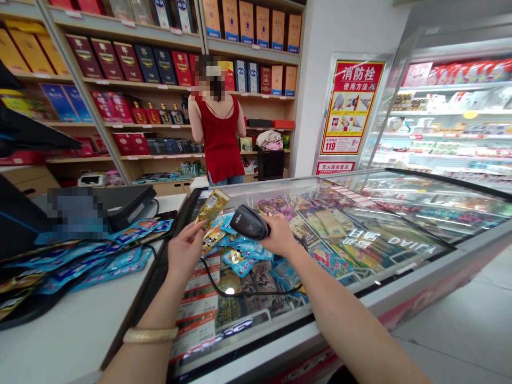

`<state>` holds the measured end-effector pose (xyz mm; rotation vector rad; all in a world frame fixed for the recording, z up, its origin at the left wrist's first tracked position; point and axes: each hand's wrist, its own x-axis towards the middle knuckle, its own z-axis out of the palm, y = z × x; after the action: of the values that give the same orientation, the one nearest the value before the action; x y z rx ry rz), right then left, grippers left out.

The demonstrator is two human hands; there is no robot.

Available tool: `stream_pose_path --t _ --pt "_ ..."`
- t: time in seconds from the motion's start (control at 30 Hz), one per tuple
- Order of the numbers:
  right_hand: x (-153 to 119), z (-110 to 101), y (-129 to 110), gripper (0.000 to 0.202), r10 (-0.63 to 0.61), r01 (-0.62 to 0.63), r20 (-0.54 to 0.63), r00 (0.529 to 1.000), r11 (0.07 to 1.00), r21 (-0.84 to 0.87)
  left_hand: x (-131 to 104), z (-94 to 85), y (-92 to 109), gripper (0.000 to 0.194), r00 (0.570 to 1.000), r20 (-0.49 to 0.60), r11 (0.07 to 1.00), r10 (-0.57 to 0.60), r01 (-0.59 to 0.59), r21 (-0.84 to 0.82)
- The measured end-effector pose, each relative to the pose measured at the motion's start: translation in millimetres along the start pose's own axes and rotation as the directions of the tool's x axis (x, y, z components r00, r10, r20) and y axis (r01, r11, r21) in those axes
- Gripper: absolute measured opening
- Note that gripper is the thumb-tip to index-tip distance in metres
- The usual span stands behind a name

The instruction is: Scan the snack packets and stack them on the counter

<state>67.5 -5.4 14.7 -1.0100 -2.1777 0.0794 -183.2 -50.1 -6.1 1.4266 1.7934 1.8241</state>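
My left hand [187, 246] pinches the lower end of a gold snack packet [214, 205], whose printed label faces up. In my right hand [280, 234] is a black barcode scanner [250, 221], its head turned left toward the gold packet and apart from it. A black cable [240, 293] loops below the scanner across the glass. Under both hands, blue and gold packets [240, 258] lie in a loose heap on the glass lid of the chest freezer [404, 277].
More blue packets [116, 261] are spread over the white counter [92, 314] at left, beside a dark monitor and cash equipment. A person in a red top [222, 133] stands at shelves of boxed bottles. A lit refrigerated display [452, 112] stands at the right.
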Motion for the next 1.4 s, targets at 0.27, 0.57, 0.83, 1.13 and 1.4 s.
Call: stream_pose_path --t 0.27,0.57,0.83,1.13,1.4 --pt "0 1 1 0.028 0.013 -0.013 0.0 1.0 1.0 -0.012 -4 4.5 0 0.041 0.998 0.056 0.999 0.033 -0.035 0.018" --pt "0 2 2 0.022 0.01 -0.01 -0.001 1.0 1.0 -0.029 -6 4.7 0 0.039 0.998 0.064 1.0 0.015 -0.015 0.004" --pt "3 -2 14 0.026 0.097 -0.104 -0.13 0.987 0.993 -0.051 -14 12.9 19 0.047 0.973 0.175 0.965 -0.15 0.183 -0.19" --pt "2 -3 18 0.021 0.135 -0.154 -0.201 0.97 0.985 -0.079 -21 36.8 20 0.058 0.942 0.303 0.904 -0.146 0.251 -0.347" --pt "-1 2 22 0.024 0.108 -0.127 -0.197 0.974 0.988 -0.087 -7 13.9 18 0.043 0.997 -0.026 0.989 0.072 -0.068 0.134"
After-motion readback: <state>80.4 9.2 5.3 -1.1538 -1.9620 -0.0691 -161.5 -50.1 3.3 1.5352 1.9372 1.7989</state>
